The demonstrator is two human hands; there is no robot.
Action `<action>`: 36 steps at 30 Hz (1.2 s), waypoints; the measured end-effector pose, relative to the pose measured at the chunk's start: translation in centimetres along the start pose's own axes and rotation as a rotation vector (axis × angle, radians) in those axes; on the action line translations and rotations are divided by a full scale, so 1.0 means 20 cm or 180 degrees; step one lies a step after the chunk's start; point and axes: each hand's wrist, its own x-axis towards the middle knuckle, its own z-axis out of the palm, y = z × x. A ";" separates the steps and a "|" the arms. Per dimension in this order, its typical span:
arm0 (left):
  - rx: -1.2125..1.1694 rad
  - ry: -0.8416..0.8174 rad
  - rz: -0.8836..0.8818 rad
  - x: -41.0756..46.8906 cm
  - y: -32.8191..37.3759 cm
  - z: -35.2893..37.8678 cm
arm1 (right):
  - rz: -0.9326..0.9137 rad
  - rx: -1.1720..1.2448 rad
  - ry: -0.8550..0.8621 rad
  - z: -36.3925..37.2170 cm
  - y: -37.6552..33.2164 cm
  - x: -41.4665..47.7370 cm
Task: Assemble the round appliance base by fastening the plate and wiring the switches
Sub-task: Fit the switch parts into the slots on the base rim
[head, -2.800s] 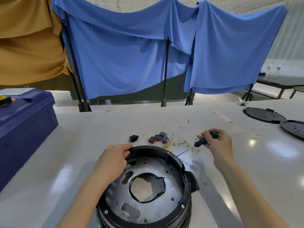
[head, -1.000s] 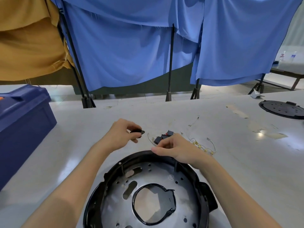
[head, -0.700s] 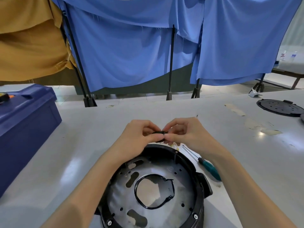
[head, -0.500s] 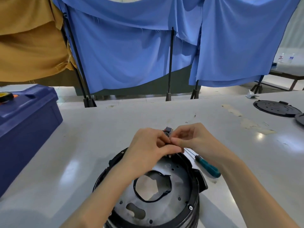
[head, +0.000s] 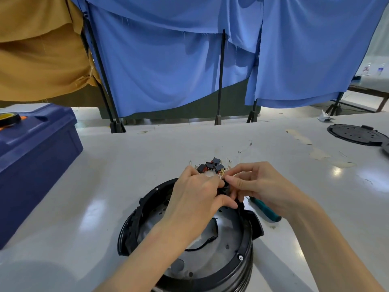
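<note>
The round black appliance base (head: 245, 262) stands on the white table in front of me, with its grey metal plate (head: 229, 232) screwed inside. My left hand (head: 195, 199) and my right hand (head: 259, 184) meet over the base's far rim, both pinching a small black switch (head: 226, 186) that is mostly hidden by my fingers. A thin wire with a gold terminal (head: 222, 175) sticks up between my fingertips. Several more black and red switches (head: 210, 166) with wires lie just beyond my hands.
A teal-handled screwdriver (head: 266, 209) lies right of the base. A blue plastic box (head: 31, 157) with a tape roll (head: 9, 119) on it stands at the left. Black round covers (head: 355, 133) lie at the far right. Blue cloth screens (head: 179, 60) hang behind the table.
My right hand laid the screwdriver down beside the base. My left hand picked up the lone black switch; both hands now hold it together, lower and closer to the base's far rim.
</note>
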 end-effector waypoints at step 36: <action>-0.0946 -0.0491 -0.0692 0.00 -0.01 0.07 | -0.0028 0.0309 0.0019 -0.05 0.01 -0.07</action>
